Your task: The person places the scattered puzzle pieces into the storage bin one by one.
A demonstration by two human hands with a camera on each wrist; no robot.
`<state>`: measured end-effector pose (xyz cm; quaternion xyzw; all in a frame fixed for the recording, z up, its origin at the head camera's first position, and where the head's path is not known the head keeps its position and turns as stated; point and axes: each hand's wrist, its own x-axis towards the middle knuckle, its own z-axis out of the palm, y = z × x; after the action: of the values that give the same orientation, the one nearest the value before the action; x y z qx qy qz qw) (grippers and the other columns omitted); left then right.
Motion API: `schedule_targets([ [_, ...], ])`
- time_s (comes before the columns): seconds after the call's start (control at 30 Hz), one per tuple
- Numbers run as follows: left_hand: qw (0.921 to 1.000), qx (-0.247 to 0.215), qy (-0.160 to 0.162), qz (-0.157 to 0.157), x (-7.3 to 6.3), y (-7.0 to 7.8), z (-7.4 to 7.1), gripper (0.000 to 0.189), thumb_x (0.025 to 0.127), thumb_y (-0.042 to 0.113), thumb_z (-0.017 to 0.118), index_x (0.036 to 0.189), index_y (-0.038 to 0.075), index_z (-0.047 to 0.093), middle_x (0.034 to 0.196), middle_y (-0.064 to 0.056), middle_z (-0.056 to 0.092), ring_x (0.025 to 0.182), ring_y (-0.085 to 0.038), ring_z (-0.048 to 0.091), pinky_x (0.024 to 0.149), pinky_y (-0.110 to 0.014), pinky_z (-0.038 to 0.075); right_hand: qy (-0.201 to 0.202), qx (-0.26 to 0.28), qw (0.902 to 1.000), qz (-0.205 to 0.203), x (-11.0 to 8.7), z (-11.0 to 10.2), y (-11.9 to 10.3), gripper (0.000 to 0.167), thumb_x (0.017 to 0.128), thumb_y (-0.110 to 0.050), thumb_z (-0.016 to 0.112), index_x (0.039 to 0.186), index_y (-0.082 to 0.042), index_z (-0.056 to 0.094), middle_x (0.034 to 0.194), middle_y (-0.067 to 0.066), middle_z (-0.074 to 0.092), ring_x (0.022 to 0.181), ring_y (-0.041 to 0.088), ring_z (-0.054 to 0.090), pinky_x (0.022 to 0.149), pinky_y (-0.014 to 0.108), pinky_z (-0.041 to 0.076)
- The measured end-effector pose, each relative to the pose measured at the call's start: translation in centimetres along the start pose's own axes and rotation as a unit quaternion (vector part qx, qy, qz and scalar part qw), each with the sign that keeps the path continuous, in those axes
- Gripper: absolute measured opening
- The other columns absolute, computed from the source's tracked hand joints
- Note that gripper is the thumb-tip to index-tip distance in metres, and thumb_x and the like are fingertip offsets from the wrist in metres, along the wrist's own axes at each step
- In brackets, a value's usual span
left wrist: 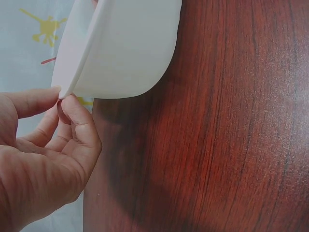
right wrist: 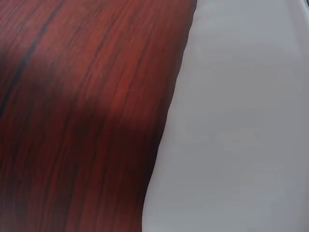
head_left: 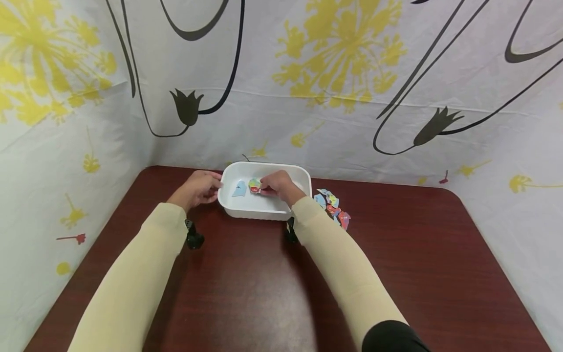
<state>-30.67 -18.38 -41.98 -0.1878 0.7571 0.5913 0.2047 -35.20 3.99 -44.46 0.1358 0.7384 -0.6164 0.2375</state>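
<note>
A white plastic tub [head_left: 255,214] stands at the back of the table. My left hand [head_left: 198,189] is at its left end; in the left wrist view the thumb and forefinger pinch the tub's rim [left wrist: 79,72]. My right hand [head_left: 281,186] reaches inside, its fingertips pinching a multicoloured paper cutout [head_left: 254,185] with green, yellow and red on it, low over the tub floor. To the left of that lies a light blue paper cutout [head_left: 239,188]. Only the tub's outer wall [right wrist: 231,125] and the table show in the right wrist view; the right hand is out of that frame.
Just right of the tub, a loose pile of colourful paper cutouts [head_left: 333,203] lies on the dark red wooden table [head_left: 246,283], partly behind the right sleeve. A white cloth [head_left: 246,112] with yellow and grey flower prints hangs close behind the table.
</note>
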Motion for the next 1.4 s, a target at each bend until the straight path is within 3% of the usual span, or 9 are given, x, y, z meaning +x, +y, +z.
schedule_targets([
  [0.33, 1.0, 0.002, -0.003, -0.005, 0.2, 0.0, 0.3, 0.037, 0.098, 0.012, 0.055, 0.134, 0.009, 0.052, 0.114, -0.01, 0.052, 0.083, -0.018, 0.053, 0.071, -0.025, 0.052, 0.023, -0.025, 0.9994, -0.012, 0.0, 0.2, 0.6, 0.039, 0.083, 0.009, 0.065, 0.121, 0.003, 0.065, 0.122, 0.021, 0.063, 0.065, 0.014, 0.065, 0.07, 0.025, 0.057],
  [0.53, 1.0, -0.001, 0.0, -0.002, 0.3, 0.1, 0.4, 0.036, 0.097, 0.012, 0.056, 0.133, 0.01, 0.052, 0.114, -0.009, 0.052, 0.084, -0.018, 0.053, 0.069, -0.025, 0.052, 0.042, -0.017, 0.9988, -0.02, -0.3, 0.1, 0.4, 0.032, 0.085, 0.007, 0.065, 0.116, 0.008, 0.064, 0.111, 0.021, 0.066, 0.069, 0.017, 0.066, 0.073, 0.028, 0.058],
  [0.67, 1.0, 0.001, 0.002, -0.001, 0.3, 0.3, 0.6, 0.035, 0.097, 0.013, 0.056, 0.132, 0.01, 0.053, 0.114, -0.009, 0.052, 0.084, -0.019, 0.054, 0.07, -0.025, 0.052, 0.046, 0.001, 0.9987, -0.022, -0.6, -0.4, 0.1, 0.026, 0.086, 0.005, 0.063, 0.112, 0.01, 0.064, 0.105, 0.023, 0.068, 0.085, 0.028, 0.07, 0.082, 0.034, 0.057],
  [0.87, 1.0, 0.005, 0.0, -0.005, 0.3, 0.2, 0.4, 0.036, 0.098, 0.013, 0.055, 0.134, 0.01, 0.052, 0.119, -0.011, 0.052, 0.086, -0.02, 0.054, 0.07, -0.025, 0.052, 0.027, 0.017, 0.9994, -0.016, -0.9, -0.7, -0.4, 0.03, 0.086, 0.004, 0.058, 0.115, 0.012, 0.06, 0.116, 0.027, 0.065, 0.11, 0.037, 0.064, 0.092, 0.04, 0.053],
  [1.1, 0.9999, 0.008, -0.01, 0.002, 0.4, -0.1, -0.2, 0.037, 0.098, 0.014, 0.056, 0.134, 0.009, 0.051, 0.116, -0.011, 0.051, 0.087, -0.02, 0.053, 0.072, -0.025, 0.053, 0.022, 0.014, 0.9995, -0.017, -1.1, -1.1, -0.6, 0.037, 0.09, 0.0, 0.057, 0.125, 0.011, 0.052, 0.121, 0.028, 0.061, 0.111, 0.036, 0.063, 0.094, 0.039, 0.052],
  [1.4, 0.9999, 0.007, -0.012, 0.003, 0.1, 0.1, -0.3, 0.037, 0.097, 0.013, 0.056, 0.134, 0.01, 0.051, 0.116, -0.01, 0.05, 0.087, -0.02, 0.052, 0.07, -0.024, 0.052, 0.03, 0.012, 0.9995, -0.001, -1.8, -3.3, -1.2, 0.035, 0.09, -0.003, 0.058, 0.124, 0.007, 0.053, 0.119, 0.027, 0.063, 0.11, 0.037, 0.064, 0.091, 0.039, 0.054],
])
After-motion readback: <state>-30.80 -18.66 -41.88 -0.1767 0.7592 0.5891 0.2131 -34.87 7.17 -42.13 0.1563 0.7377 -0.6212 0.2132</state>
